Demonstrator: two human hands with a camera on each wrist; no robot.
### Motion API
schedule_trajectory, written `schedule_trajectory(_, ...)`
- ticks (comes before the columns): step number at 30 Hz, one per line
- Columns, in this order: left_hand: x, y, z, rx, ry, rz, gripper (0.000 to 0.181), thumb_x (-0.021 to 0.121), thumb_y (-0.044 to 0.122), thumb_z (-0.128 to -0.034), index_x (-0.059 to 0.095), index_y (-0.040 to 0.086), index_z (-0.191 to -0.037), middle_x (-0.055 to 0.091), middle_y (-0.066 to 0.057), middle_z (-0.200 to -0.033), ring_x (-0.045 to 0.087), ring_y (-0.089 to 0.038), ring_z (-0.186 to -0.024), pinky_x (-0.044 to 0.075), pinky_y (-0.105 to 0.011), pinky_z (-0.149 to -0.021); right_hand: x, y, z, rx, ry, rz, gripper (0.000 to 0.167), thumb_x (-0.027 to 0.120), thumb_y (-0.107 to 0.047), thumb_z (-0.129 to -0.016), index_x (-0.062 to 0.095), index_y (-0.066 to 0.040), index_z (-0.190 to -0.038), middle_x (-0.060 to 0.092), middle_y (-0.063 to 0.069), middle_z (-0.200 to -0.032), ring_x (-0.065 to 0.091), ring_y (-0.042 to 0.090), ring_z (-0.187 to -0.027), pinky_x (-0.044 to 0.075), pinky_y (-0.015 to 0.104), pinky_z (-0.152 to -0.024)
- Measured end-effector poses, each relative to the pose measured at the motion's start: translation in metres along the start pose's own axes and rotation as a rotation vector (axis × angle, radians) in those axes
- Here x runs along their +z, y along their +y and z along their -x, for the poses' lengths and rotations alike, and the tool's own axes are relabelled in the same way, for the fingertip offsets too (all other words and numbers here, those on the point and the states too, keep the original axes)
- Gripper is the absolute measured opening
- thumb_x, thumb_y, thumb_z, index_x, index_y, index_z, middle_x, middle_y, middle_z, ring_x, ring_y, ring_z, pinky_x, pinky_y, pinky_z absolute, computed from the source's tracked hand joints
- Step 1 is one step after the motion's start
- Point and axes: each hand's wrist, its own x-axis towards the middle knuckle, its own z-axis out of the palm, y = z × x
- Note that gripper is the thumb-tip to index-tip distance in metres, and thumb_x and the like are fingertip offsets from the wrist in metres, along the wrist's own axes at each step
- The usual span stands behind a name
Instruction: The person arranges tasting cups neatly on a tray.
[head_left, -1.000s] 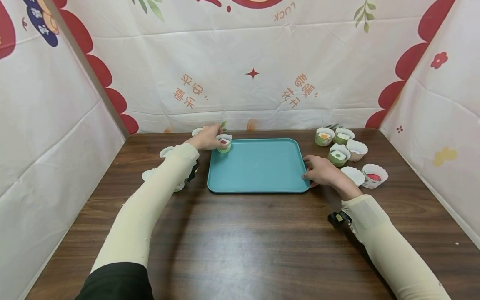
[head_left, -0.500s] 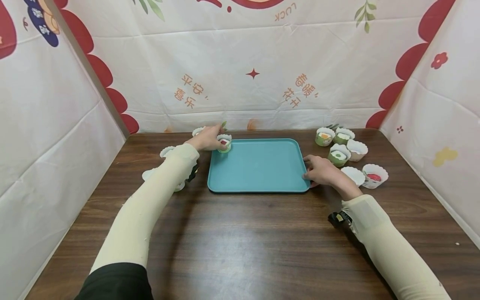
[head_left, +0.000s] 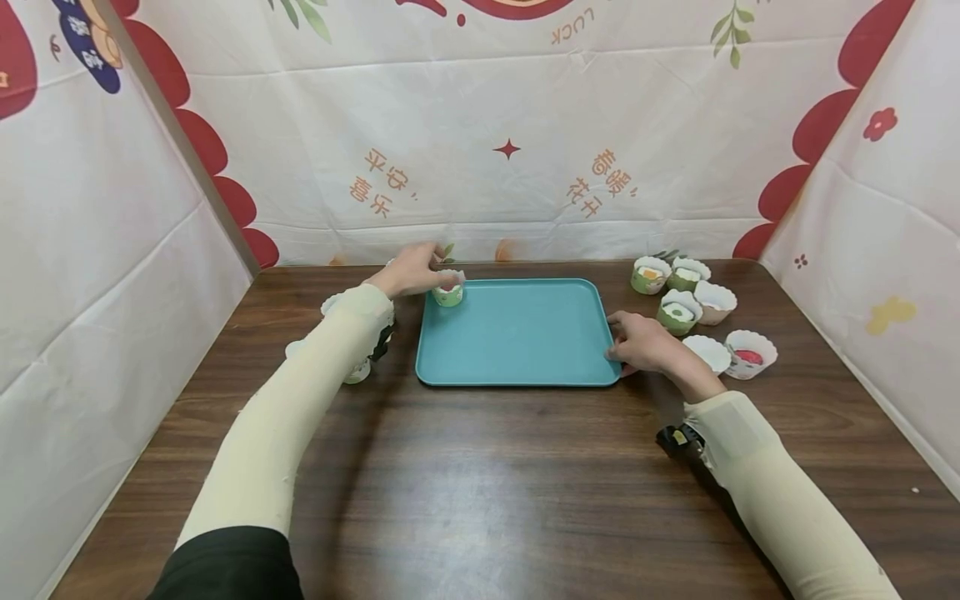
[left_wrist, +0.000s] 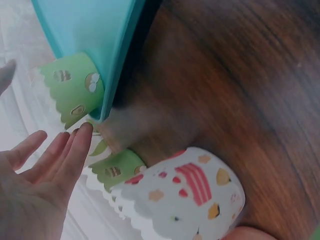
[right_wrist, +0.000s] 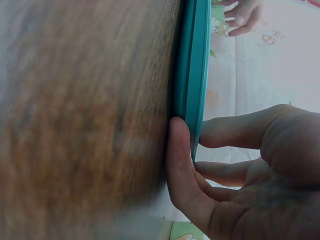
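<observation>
A teal tray [head_left: 517, 333] lies on the dark wooden table. On its far left corner stands a green paper baking cup [head_left: 448, 295] with a scalloped white rim. My left hand [head_left: 408, 270] hovers just above and beside this cup. In the left wrist view the fingers [left_wrist: 75, 157] are loosely extended and apart from the green cup [left_wrist: 75, 87]. At the tray's right edge, my right hand [head_left: 645, 342] grips the rim. The right wrist view has its thumb and fingers [right_wrist: 180, 145] on either side of the tray edge [right_wrist: 192, 75].
Several paper cups stand right of the tray, including a green one [head_left: 678, 312] and one with red contents [head_left: 750, 354]. More cups, such as a green-sided one [head_left: 357, 372], are partly hidden by my left arm. A printed white cloth [head_left: 502, 192] hangs behind the table.
My left hand has let go of the green cup and lifted slightly up and to the left. The cup stays on the tray corner. My right hand has kept its place.
</observation>
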Motion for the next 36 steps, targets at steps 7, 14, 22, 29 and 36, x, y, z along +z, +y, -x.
schedule_trajectory(7,-0.014,0.000,0.005,-0.008,0.079,0.060,0.069,0.061,0.053,-0.0992,0.049,0.003,-0.145,0.060,-0.022,-0.135,0.060,-0.036,-0.122,0.055,-0.053,-0.102,0.000,0.000,0.000,0.001,-0.002,-0.008,0.067,0.063,-0.004,-0.096,0.032,0.015,-0.152,0.060,0.029,-0.107,0.070,0.024,-0.077,0.066,0.032,-0.062)
schedule_trajectory(14,-0.022,-0.009,0.007,-0.027,0.147,0.067,0.068,0.060,0.051,-0.1004,0.048,0.002,-0.147,0.059,-0.022,-0.135,0.059,-0.037,-0.120,0.055,-0.054,-0.100,0.000,0.000,0.000,0.006,-0.005,-0.015,0.067,0.063,-0.004,-0.096,0.032,0.015,-0.152,0.059,0.031,-0.109,0.070,0.026,-0.079,0.066,0.033,-0.063)
schedule_trajectory(22,-0.028,-0.024,0.008,-0.085,0.182,0.062,0.068,0.063,0.047,-0.1004,0.045,0.002,-0.148,0.051,-0.024,-0.146,0.053,-0.039,-0.130,0.052,-0.056,-0.104,0.000,-0.001,0.001,0.001,-0.004,-0.010,0.067,0.063,-0.004,-0.096,0.032,0.015,-0.152,0.059,0.031,-0.109,0.070,0.025,-0.079,0.066,0.033,-0.063)
schedule_trajectory(29,-0.032,-0.032,0.010,-0.146,0.187,0.050,0.072,0.066,0.044,-0.0984,0.041,0.002,-0.151,0.042,-0.024,-0.154,0.045,-0.042,-0.138,0.046,-0.059,-0.112,0.001,-0.001,0.002,0.000,-0.001,-0.007,0.066,0.063,-0.004,-0.097,0.033,0.015,-0.152,0.060,0.030,-0.109,0.070,0.025,-0.079,0.066,0.033,-0.063)
schedule_trajectory(36,-0.032,-0.037,0.011,-0.186,0.120,0.036,0.079,0.067,0.038,-0.0986,0.031,0.001,-0.159,0.033,-0.027,-0.162,0.038,-0.043,-0.148,0.043,-0.058,-0.118,0.000,-0.001,0.002,0.000,-0.001,-0.005,0.067,0.063,-0.004,-0.096,0.032,0.015,-0.152,0.060,0.029,-0.107,0.070,0.025,-0.079,0.066,0.033,-0.063)
